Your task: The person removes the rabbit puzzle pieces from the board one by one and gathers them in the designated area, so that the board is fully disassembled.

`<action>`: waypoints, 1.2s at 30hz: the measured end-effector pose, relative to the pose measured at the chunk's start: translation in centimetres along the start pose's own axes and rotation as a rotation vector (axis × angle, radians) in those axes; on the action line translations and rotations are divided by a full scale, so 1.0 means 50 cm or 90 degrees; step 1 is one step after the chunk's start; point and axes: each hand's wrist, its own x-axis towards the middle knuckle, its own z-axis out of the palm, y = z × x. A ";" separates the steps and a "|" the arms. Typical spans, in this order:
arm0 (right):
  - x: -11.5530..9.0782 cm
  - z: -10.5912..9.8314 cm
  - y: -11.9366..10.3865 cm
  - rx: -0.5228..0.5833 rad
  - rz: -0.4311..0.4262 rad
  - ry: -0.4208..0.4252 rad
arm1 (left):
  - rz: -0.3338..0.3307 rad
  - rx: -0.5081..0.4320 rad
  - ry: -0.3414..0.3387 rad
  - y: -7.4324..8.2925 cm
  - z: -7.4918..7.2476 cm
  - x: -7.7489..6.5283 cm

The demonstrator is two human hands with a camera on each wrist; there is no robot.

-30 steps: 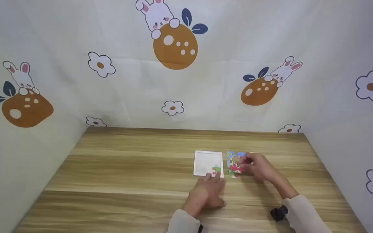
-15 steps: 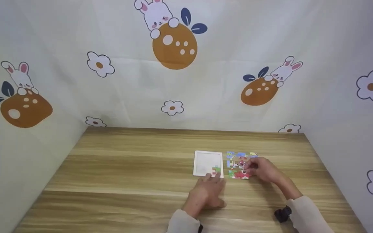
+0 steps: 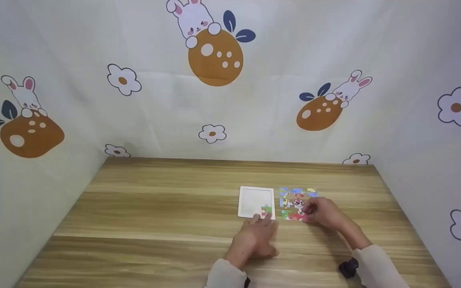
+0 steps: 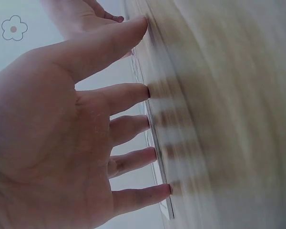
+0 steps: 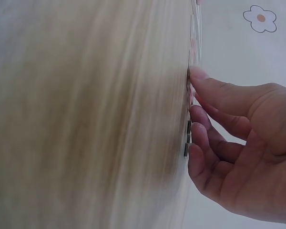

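Observation:
A white square puzzle frame (image 3: 239,202) lies on the wooden table, with a green and red piece (image 3: 266,209) in its near right corner. My left hand (image 3: 254,239) rests with spread, fairly straight fingers at the frame's near edge; the left wrist view shows the fingertips along that edge. Right of the frame, several jigsaw pieces (image 3: 292,191) lie in loose rows, forming parts of a cartoon animal. My right hand (image 3: 324,212) has its thumb and curled fingers at a red puzzle piece (image 3: 297,217) in the near row. The fingers partly hide the pieces at the right.
The wood-grain table (image 3: 154,224) stretches left and in front of the frame. A pale cloth (image 3: 254,108) printed with rabbits, oranges and flowers walls off the back and both sides. A small black device (image 3: 348,267) sits at the right sleeve.
My right hand has moved right and slightly toward me, and the red piece it held now lies in the near row. The left hand has stayed on the frame's edge.

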 end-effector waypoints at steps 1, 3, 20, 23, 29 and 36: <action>0.000 0.000 -0.001 -0.002 -0.004 0.001 | -0.003 -0.003 0.002 0.000 0.001 0.000; 0.002 0.001 -0.003 -0.004 -0.004 0.006 | -0.009 -0.010 0.004 0.002 0.002 0.001; 0.037 0.014 -0.071 0.038 0.016 0.010 | 0.016 0.019 0.059 0.005 -0.025 -0.012; 0.045 0.019 -0.082 0.037 0.007 -0.004 | 0.021 0.030 0.078 -0.026 -0.028 -0.014; 0.065 0.034 -0.099 0.053 -0.014 -0.031 | 0.133 0.070 0.171 -0.109 -0.012 -0.003; 0.087 0.064 -0.121 0.044 -0.024 -0.057 | 0.207 0.114 0.159 -0.195 -0.004 -0.010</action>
